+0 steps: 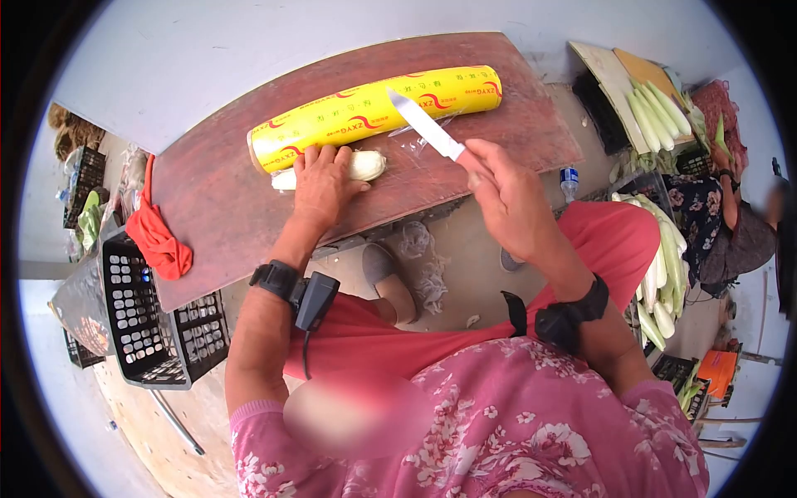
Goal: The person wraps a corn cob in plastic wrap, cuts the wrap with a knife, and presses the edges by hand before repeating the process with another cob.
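My left hand (322, 181) lies over a short, pale, whitish vegetable (369, 165) on the reddish-brown board, its fingers curved onto it and partly hiding it. Both ends of the vegetable stick out beside the hand. Right behind it is a large yellow roll of cling film (374, 112) with red and green print, and my fingertips are close to its lower edge. A loose flap of clear film shows below the roll. In my right hand (508, 192) is a knife (423, 123), gripped by its handle, its pale blade pointing up and left over the roll.
The board (224, 224) spans the space before my knees. A red cloth (159, 241) hangs over its left edge near a black crate (137, 307). A bottle (569, 183) stands right of the board. Long pale-green vegetables (664, 257) lie at right, near another person (730, 224).
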Tool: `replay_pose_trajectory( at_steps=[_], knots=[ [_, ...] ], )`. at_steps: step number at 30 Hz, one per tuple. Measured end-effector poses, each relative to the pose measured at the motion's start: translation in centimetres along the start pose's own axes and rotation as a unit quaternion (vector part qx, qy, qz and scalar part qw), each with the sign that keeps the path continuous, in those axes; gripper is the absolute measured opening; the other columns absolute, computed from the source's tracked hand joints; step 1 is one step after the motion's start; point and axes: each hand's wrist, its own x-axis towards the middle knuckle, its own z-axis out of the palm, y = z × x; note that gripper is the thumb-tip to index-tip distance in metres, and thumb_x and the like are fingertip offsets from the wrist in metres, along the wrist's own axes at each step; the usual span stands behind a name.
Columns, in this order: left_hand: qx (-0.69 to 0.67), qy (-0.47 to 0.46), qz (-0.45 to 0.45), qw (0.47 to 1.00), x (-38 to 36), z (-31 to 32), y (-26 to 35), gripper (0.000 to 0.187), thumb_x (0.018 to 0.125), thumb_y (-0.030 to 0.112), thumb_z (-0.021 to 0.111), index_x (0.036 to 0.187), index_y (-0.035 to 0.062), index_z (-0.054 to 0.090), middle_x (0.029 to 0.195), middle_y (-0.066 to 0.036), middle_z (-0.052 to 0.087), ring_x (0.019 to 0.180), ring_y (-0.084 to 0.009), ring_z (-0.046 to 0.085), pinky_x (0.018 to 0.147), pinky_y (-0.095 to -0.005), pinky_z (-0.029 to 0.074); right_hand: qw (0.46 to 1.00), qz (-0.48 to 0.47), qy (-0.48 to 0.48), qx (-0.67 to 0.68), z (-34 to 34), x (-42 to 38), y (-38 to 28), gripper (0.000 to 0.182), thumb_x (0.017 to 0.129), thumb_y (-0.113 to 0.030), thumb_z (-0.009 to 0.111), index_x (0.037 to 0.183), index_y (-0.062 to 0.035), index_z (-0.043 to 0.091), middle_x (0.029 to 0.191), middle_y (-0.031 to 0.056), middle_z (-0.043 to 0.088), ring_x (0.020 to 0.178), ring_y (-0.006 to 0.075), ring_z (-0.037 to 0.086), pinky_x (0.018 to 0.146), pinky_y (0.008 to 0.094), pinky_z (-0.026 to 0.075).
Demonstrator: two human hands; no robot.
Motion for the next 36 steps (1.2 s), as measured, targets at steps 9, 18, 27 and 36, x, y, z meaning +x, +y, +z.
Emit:
replay_pose_trajectory(
  at_steps=[9, 18, 27, 36],
  knots=[
    [0.008, -0.025, -0.018, 0.999, 0.3, 0.2, -0.5, 0.056, 0.072, 0.042, 0.074, 0.117, 0.0114, 0.06, 0.108, -0.008, 0.059, 0.107, -0.0282, 0.048, 0.092, -0.0443, 0.034, 0.99, -0.12, -0.032, 0.067, 10.3, 4.4, 3.4, 0.022, 0.078, 0.001, 0.067, 0.096, -0.0031, 0.055, 0.098, 0.0109, 0.064, 0.092, 0.0264, 0.062, 0.076, 0.0362, 0.048],
    [-0.031, -0.021, -0.012, 0.999, 0.3, 0.3, -1.0, 0.062, 0.073, 0.045, 0.073, 0.122, 0.0092, 0.059, 0.12, -0.011, 0.056, 0.114, -0.0348, 0.047, 0.097, -0.0481, 0.035, 0.981, -0.167, -0.097, 0.029, 14.1, 6.0, 5.7, 0.038, 0.075, 0.004, 0.064, 0.111, -0.0044, 0.056, 0.117, 0.014, 0.057, 0.113, 0.0351, 0.052, 0.096, 0.044, 0.042],
    [-0.063, 0.014, 0.02, 0.998, -0.6, 0.9, -2.0, 0.064, 0.07, 0.024, 0.079, 0.125, 0.0055, 0.052, 0.122, -0.015, 0.053, 0.119, -0.0345, 0.045, 0.098, -0.0465, 0.034, 0.976, -0.14, -0.164, -0.011, 13.9, 6.7, 5.5, 0.046, 0.078, 0.002, 0.066, 0.119, -0.0065, 0.047, 0.118, 0.0152, 0.054, 0.116, 0.0355, 0.05, 0.094, 0.0454, 0.04],
    [-0.071, 0.036, -0.071, 0.994, -2.2, -0.5, -1.6, 0.066, 0.07, 0.023, 0.08, 0.126, 0.0052, 0.048, 0.123, -0.015, 0.053, 0.117, -0.0362, 0.047, 0.099, -0.049, 0.034, 0.97, -0.143, -0.198, -0.019, 13.7, 7.6, 6.0, 0.041, 0.082, -0.001, 0.064, 0.118, -0.0052, 0.047, 0.119, 0.0182, 0.053, 0.117, 0.0371, 0.048, 0.095, 0.0455, 0.039]
  ],
)
